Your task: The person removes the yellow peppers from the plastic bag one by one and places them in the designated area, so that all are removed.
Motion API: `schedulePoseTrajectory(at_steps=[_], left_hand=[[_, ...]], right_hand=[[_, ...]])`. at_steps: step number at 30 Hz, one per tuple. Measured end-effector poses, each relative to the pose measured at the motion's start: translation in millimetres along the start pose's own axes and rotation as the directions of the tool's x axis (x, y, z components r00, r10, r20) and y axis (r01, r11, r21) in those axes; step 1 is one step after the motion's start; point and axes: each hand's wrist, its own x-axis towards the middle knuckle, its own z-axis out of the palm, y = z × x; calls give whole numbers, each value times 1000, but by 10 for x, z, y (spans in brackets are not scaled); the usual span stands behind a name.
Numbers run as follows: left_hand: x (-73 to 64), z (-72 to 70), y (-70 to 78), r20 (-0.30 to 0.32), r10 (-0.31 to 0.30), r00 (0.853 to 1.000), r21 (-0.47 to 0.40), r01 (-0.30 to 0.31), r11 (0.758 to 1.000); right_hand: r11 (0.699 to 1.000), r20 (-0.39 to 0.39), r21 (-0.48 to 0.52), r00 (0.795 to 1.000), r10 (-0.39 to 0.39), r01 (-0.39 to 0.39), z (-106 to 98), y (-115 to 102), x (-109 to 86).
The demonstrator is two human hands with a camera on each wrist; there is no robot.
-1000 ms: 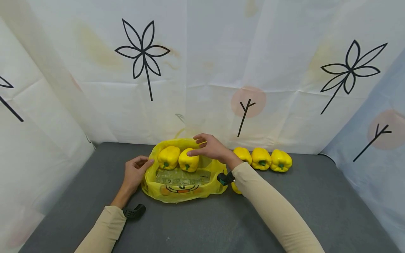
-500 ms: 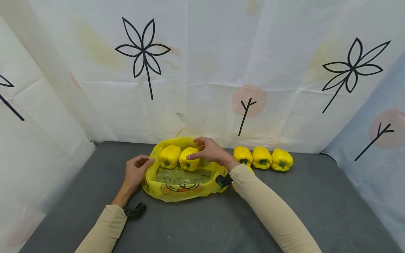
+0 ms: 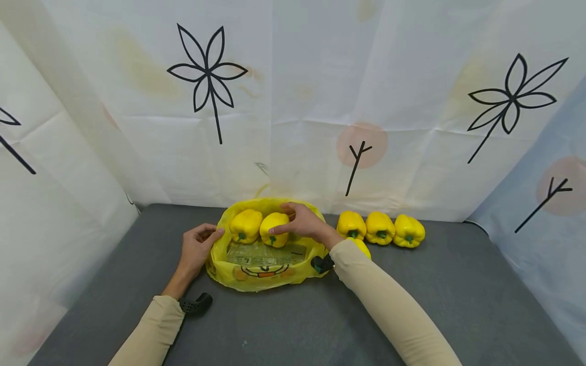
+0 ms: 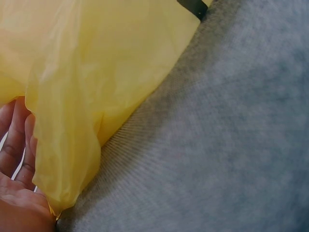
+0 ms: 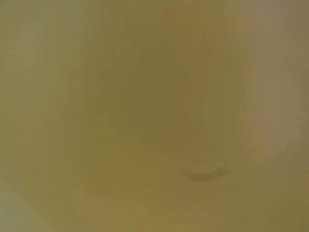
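Observation:
A yellow plastic bag (image 3: 265, 282) lies on its base with its mouth spread wide. My left hand (image 3: 196, 249) pinches its left rim; the left wrist view shows the bag film (image 4: 67, 145) between thumb and fingers (image 4: 17, 140). Inside, at the back, two yellow bell peppers sit side by side. My right hand (image 3: 308, 223) reaches over the right rim and holds the right-hand pepper (image 3: 273, 238), thumb across its front and fingers at its top right. The left-hand pepper (image 3: 244, 226) stands beside it, untouched. Yellow blur fills the right wrist view.
Right of the bag, three yellow bell peppers (image 3: 379, 229) stand in a row at the back of the dark grey table (image 3: 256, 330). Another pepper (image 3: 361, 247) shows partly behind my right forearm. A printed white cloth (image 3: 297, 101) rises behind the table.
My right hand has lowered a little onto the right-hand pepper in the bag, its fingers closer round it. The left hand stays on the rim. The head view has shifted slightly.

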Motion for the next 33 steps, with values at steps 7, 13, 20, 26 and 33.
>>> schedulePoseTrajectory(at_steps=[7, 13, 20, 26, 33], left_hand=[[20, -2, -8, 9, -9, 1000, 22, 9, 1000], [27, -2, -16, 6, -21, 1000, 12, 21, 1000], [9, 0, -16, -5, -2, 1000, 13, 2, 1000], [10, -5, 2, 3, -23, 1000, 12, 23, 1000], [-53, 31, 247, 18, -15, 1000, 21, 14, 1000]], right_hand=[[1000, -5, -22, 1000, 11, -11, 30, 35, 12], [999, -15, -44, 999, 30, -30, 57, 42, 25], [999, -19, -16, 999, 36, -36, 87, 44, 26], [999, -26, -21, 999, 32, -33, 101, 65, 29], [1000, -19, -20, 1000, 15, -16, 106, 69, 27]])
